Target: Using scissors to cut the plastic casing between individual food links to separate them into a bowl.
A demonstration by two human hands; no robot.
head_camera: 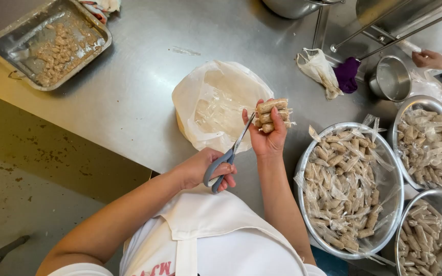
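My left hand [200,171] is shut on grey-handled scissors [229,156], whose blades point up toward my right hand. My right hand [268,138] grips a small bundle of brown rolls wrapped in clear plastic [272,112], held above the steel table [139,92]. The scissor tips reach the left edge of the bundle. Just behind both hands stands a container lined with a whitish plastic bag [216,99] holding scraps of clear wrapping.
A large steel bowl [300,168] of wrapped rolls stands at my right, with two more bowls [428,102] [402,232] beyond. A metal tray [6,43] of unwrapped pieces is far left. A small pot [391,77], a purple cloth [347,74] and another person's hand [429,59] are at the far right.
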